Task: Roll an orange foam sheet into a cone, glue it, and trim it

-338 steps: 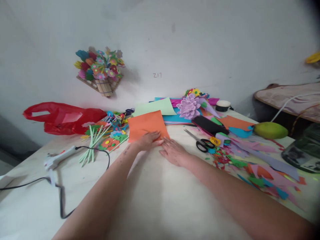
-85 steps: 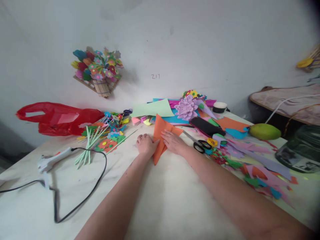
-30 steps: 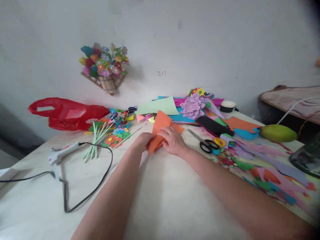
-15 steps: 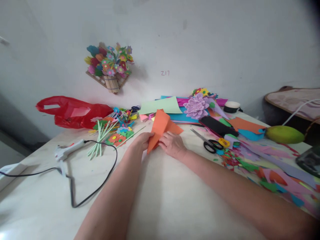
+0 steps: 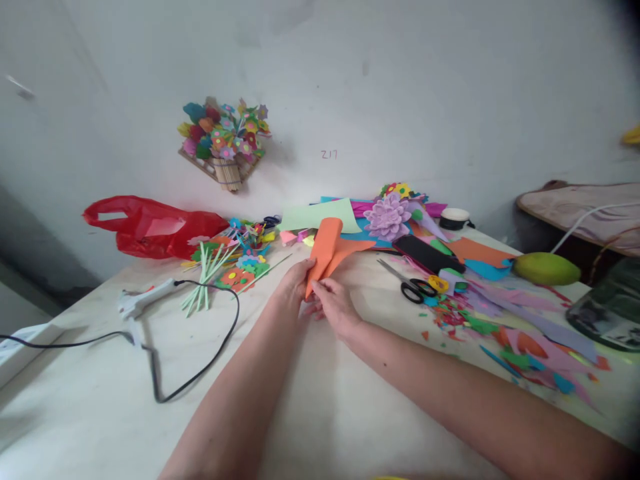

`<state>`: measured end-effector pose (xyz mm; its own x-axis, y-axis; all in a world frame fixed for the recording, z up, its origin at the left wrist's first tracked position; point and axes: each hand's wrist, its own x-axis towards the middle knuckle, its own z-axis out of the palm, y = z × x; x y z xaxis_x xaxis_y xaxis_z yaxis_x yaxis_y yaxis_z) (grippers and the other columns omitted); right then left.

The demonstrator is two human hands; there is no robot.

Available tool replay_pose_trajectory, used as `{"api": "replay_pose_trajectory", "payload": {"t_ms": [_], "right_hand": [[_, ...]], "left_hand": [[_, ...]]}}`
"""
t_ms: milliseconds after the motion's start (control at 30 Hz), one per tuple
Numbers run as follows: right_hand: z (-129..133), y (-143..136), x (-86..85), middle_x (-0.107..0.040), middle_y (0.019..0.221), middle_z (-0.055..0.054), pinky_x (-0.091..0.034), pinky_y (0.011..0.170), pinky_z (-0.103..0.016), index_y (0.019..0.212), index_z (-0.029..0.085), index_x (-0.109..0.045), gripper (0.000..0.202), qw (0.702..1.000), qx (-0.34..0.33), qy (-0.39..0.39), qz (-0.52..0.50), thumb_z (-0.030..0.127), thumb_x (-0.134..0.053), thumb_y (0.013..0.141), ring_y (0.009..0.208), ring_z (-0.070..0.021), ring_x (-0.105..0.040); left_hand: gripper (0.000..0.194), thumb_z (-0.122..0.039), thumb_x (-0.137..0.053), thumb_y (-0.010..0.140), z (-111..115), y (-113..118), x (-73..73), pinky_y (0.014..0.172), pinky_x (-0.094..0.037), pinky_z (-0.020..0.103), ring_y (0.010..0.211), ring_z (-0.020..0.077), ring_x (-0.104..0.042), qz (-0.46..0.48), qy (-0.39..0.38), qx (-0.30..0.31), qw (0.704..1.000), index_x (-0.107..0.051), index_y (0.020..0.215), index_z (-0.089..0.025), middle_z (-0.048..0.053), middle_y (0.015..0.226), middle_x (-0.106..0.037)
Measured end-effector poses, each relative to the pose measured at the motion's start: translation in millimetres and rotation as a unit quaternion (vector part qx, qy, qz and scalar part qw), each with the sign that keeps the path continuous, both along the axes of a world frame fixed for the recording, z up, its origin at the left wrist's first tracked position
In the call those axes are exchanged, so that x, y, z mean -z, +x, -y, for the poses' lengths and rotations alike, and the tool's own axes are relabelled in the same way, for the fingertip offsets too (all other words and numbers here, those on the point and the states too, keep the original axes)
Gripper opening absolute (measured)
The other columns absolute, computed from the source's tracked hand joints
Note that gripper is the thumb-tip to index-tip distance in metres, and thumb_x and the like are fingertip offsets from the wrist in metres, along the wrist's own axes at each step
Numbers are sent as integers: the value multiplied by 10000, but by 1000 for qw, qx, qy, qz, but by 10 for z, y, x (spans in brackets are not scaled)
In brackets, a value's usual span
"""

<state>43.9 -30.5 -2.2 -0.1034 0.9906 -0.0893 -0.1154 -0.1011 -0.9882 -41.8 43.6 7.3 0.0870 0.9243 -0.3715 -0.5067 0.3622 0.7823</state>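
An orange craft foam sheet (image 5: 325, 247), rolled into a cone, is held above the middle of the table. Its narrow end points toward me, and a loose flap sticks out to the right. My left hand (image 5: 299, 281) grips the cone's left side, closed round it. With thumb and fingers, my right hand (image 5: 334, 305) pinches the cone near its pointed lower end; some of those fingers are hidden beneath. Behind the cone lie a pale green sheet (image 5: 320, 217) and small pink and yellow pieces (image 5: 289, 238). Black-handled scissors (image 5: 413, 287) lie to the right.
On the left are a glue gun (image 5: 147, 298) with a looping black cord, pale green sticks (image 5: 205, 280) and a red plastic bag (image 5: 155, 230). Foam scraps (image 5: 540, 353), a phone (image 5: 427, 255), a purple flower (image 5: 387, 217), a green-yellow fruit (image 5: 547, 268) and a jar (image 5: 607, 310) stand right.
The orange sheet has been rolled into a tighter cone. My right hand has moved from its right flap down to the pointed lower end. The view has shifted slightly.
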Motion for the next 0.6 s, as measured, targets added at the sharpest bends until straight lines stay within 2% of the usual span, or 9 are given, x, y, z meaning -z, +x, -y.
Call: {"api": "replay_pose_trajectory", "payload": {"t_ms": [100, 200, 267, 367, 467, 600], "right_hand": [[52, 26, -31, -554, 546, 33, -400, 369, -172, 649, 159, -498, 174, 998, 26, 36, -50, 305, -516, 742, 424, -91, -564], [61, 50, -82, -539, 521, 35, -427, 395, -181, 618, 150, -500, 165, 994, 39, 71, -75, 279, -555, 705, 426, -87, -554], [48, 64, -116, -552, 529, 29, -447, 422, -192, 625, 145, -515, 165, 991, 26, 85, -97, 284, -590, 675, 439, -86, -555], [20, 75, -127, -567, 527, 22, -449, 433, -200, 623, 143, -524, 212, 989, -26, 83, -118, 323, -636, 633, 440, -87, -552], [9, 58, -82, -594, 565, 11, -391, 383, -176, 647, 140, -540, 269, 989, -68, 74, -109, 381, -654, 612, 431, -80, -549], [20, -1, -18, -578, 532, 27, -315, 340, -150, 612, 139, -540, 282, 991, -85, 74, -74, 379, -683, 577, 401, -59, -517]], "left_hand": [[26, -144, -532, 756, 70, 72, -108, 610, -502, 269, 602, 155, -606, 28, 115, -35, 992, -515, 760, -162, 17, 609, -596], [92, -124, -596, 702, 146, 99, -244, 652, -477, 213, 610, 105, -583, 60, 259, -90, 960, -518, 723, -166, -12, 638, -589], [101, -147, -620, 691, 195, 90, -307, 657, -456, 181, 618, 81, -564, 78, 314, -130, 937, -525, 715, -170, -26, 663, -585], [132, -193, -646, 683, 257, 35, -310, 667, -437, 172, 628, 72, -546, 96, 335, -192, 917, -516, 691, -179, -44, 659, -564], [140, -205, -636, 701, 315, -42, -210, 661, -431, 174, 610, 70, -535, 111, 316, -242, 911, -498, 684, -185, -56, 637, -546], [96, -210, -517, 803, 428, -107, -55, 666, -438, 163, 644, 69, -558, 83, 265, -273, 921, -471, 720, -200, -53, 644, -548]]}}
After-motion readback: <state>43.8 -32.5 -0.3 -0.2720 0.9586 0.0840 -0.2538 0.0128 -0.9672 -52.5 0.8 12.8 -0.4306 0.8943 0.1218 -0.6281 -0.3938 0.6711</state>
